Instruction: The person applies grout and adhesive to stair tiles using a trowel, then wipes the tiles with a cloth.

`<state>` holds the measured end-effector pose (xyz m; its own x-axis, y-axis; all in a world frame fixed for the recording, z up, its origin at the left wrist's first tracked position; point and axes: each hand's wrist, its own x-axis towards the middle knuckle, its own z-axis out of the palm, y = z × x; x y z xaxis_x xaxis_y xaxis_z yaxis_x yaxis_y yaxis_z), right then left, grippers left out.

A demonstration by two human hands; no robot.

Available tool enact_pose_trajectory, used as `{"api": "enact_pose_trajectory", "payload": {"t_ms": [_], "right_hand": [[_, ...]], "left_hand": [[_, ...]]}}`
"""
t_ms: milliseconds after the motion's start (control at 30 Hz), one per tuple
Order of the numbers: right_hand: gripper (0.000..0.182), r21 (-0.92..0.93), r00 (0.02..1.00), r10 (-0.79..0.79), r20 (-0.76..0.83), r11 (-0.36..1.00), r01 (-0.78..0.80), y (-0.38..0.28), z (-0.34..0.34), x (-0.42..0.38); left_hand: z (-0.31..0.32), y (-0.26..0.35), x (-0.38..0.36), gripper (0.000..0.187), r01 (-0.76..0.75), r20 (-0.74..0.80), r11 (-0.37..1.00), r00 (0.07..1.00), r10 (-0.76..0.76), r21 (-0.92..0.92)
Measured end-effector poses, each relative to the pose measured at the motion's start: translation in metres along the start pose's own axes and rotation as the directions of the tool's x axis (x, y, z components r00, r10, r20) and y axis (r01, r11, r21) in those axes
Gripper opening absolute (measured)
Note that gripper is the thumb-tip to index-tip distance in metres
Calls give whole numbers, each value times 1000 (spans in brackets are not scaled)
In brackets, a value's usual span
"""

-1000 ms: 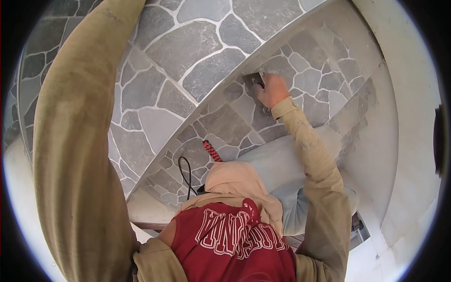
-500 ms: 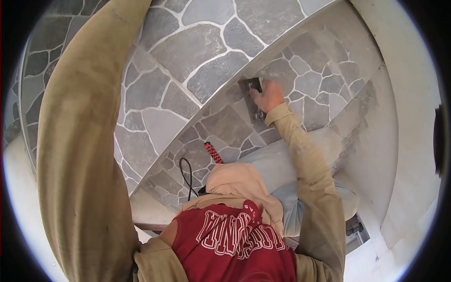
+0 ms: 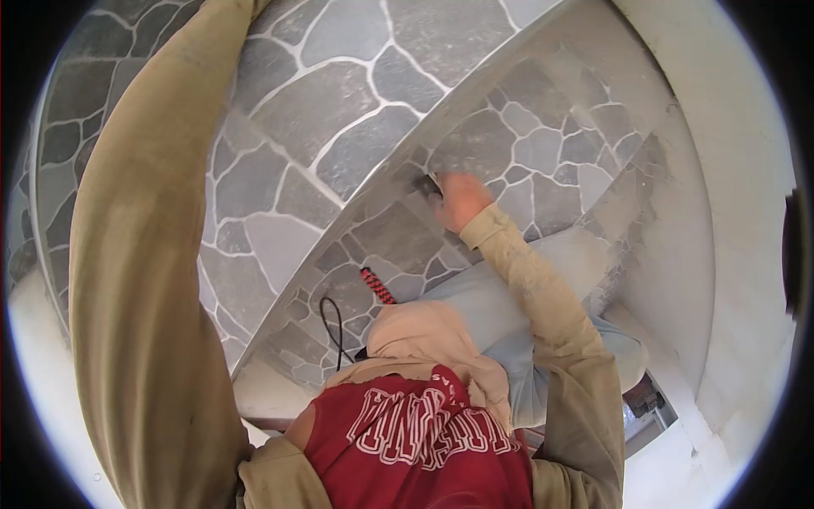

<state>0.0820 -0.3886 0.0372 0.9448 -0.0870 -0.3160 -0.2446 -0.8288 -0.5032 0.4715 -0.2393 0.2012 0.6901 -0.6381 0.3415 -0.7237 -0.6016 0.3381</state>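
Observation:
My right hand [image 3: 462, 202] is closed around the handle of a flat rectangular trowel [image 3: 426, 185], whose blade is largely hidden by the hand and smeared by motion. It works low over the step tread [image 3: 407, 233], a surface of grey irregular stone shapes with pale joints, close to the riser's lower edge. My left arm [image 3: 140, 254] in its tan sleeve reaches up to the top edge of the view, where the left hand is cut off.
A higher stone-patterned step [image 3: 339, 93] with a pale edge curves along the left. Beside my knee lie a red-and-black braided grip [image 3: 377, 286] and a black cord loop [image 3: 331, 327]. A pale curved wall [image 3: 738, 212] bounds the right side.
My right hand has drawn the trowel slightly toward me and to the left, and the blade now shows less. The view has shifted slightly; my left arm stays stretched out.

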Motion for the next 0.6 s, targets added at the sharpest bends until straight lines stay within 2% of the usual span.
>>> {"api": "enact_pose_trajectory", "payload": {"t_ms": [33, 67, 100, 167, 200, 267, 300, 367, 400, 467, 500, 567, 600], "right_hand": [[27, -133, 995, 43, 90, 991, -30, -3, -17, -2], [27, -183, 995, -9, -94, 983, -9, -13, -46, -3], [27, -193, 996, -8, -87, 981, -9, -6, -46, 0], [31, -382, 984, -162, -77, 916, 121, 13, -41, 11], [31, -389, 983, -165, -84, 913, 120, 15, -37, 10], [30, -396, 945, -318, -77, 880, 264, 16, -28, 6], [30, -394, 947, -314, -73, 881, 262, 17, -29, 11], [32, -389, 963, -186, -194, 916, 99, 21, -32, 25], [32, -390, 961, -196, -196, 915, 107, 16, -29, 23], [30, -431, 957, -276, -90, 877, 213, 0, -13, 7], [30, -426, 959, -269, -89, 881, 207, 1, -19, 12], [34, -354, 983, -86, -161, 935, 24, 5, -42, 25], [34, -360, 983, -95, -160, 932, 32, 5, -39, 23]], "left_hand": [[2, 0, 2, 42, -2, -9, 1000, 1000, 2, -15], [3, 0, 1, 43, -7, -33, 1000, 999, 7, -7], [2, 0, -2, 44, -9, -54, 1000, 999, 9, 6], [-1, 6, -6, 46, 23, -37, 1000, 999, -23, -19], [-2, 8, -6, 47, 28, -29, 999, 999, -28, -16], [-3, 7, -1, 47, 34, -24, 999, 999, -34, -12], [-2, 6, -1, 47, 6, -43, 1000, 999, -7, -18], [0, 4, -7, 46, -8, -62, 1000, 998, 6, -25], [-3, 5, -6, 46, 16, -41, 1000, 999, -16, -11], [-2, 2, -2, 46, 25, -2, 1000, 1000, -25, 1], [0, -2, -1, 46, -10, -40, 1000, 999, 11, 20], [6, -2, -4, 46, -39, -76, 999, 996, 41, 27], [2, -1, -5, 45, -28, -65, 999, 997, 30, 29]]}}
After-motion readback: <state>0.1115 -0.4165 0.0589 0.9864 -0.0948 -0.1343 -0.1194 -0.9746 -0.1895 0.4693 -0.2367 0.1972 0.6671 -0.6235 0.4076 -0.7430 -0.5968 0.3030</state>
